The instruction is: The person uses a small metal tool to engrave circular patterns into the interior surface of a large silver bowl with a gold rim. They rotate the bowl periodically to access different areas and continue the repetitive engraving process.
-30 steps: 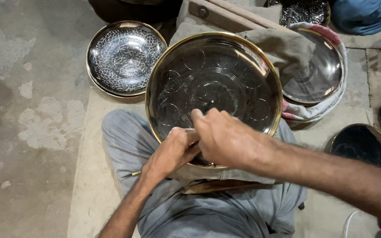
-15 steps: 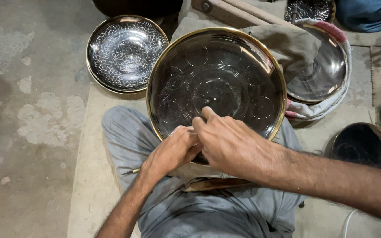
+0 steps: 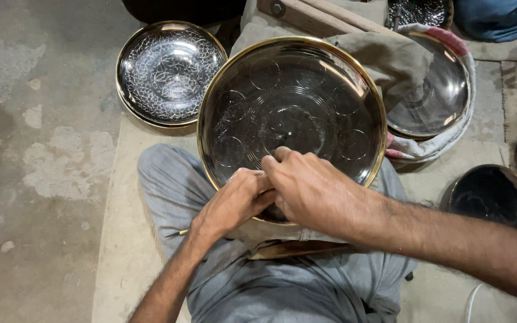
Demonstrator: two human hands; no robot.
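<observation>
Underneath, mottled concrete floor [image 3: 37, 143].

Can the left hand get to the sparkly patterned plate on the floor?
Probably yes. The left hand rests on the big plate, and the patterned plate lies just up and left of it, with nothing in between.

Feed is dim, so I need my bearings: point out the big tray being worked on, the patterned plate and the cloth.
Big tray [image 3: 306, 101]: head view, bare inner floor above the hands.
Patterned plate [image 3: 172, 72]: head view, engraved centre.
Cloth [image 3: 390, 57]: head view, fold over the tray's far-right rim.
</observation>
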